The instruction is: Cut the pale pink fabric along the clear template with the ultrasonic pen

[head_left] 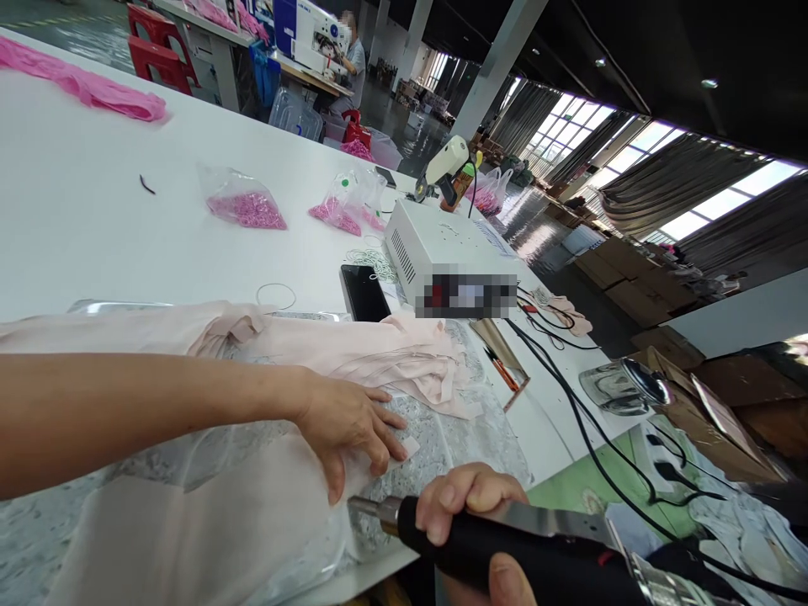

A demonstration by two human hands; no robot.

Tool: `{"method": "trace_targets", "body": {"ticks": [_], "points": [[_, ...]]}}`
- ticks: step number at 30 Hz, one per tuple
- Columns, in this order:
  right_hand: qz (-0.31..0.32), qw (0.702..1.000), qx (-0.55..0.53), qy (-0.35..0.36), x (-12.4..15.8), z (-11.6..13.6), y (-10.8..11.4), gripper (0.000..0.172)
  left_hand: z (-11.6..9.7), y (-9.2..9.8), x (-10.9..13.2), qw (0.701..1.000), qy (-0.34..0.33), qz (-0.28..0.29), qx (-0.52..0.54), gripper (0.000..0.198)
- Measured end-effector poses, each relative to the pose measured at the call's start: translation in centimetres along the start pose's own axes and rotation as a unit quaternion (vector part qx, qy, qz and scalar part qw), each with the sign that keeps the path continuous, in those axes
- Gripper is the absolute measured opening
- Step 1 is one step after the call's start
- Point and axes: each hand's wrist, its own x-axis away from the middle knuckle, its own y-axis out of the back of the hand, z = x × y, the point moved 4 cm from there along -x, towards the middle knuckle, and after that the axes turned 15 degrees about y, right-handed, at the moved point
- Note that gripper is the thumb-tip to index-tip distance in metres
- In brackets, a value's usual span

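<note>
My left hand (350, 425) lies flat with fingers spread on pale pink fabric (208, 513), pressing it onto a white lace sheet (454, 429) near the table's front edge. My right hand (470, 530) is wrapped round the black handle of a hand-held tool (523, 551) with a metal tip (369, 507). The tip points left and sits just below my left hand's fingers, at the fabric's edge. More pink strips (379, 349) are piled behind my left hand.
A white control box (435, 248) stands mid-table with black cables (568, 379) running off to the right. A black phone (364, 292), bags of pink beads (246, 202), a pink cloth (88, 84) and a white tool (445, 164) lie on the white table (94, 227). A person sits at a sewing machine (309, 34) far behind.
</note>
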Motion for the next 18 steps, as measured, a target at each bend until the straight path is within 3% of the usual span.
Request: {"method": "trace_targets", "body": {"ticks": [6,12,18], "points": [[-0.033,0.998,-0.042,0.029,-0.2,0.8,1.5,0.025,-0.2,-0.1,0.1,1.000,0.014,0.014,-0.003,0.041],[-0.016,0.995,-0.083,0.045,0.5,0.0,0.7,0.022,-0.5,0.1,0.0,1.000,0.021,0.022,-0.008,0.036],[0.002,0.998,-0.062,0.033,0.8,-0.7,0.2,0.021,-1.0,0.4,0.1,0.999,0.031,-0.010,0.017,0.049]]}}
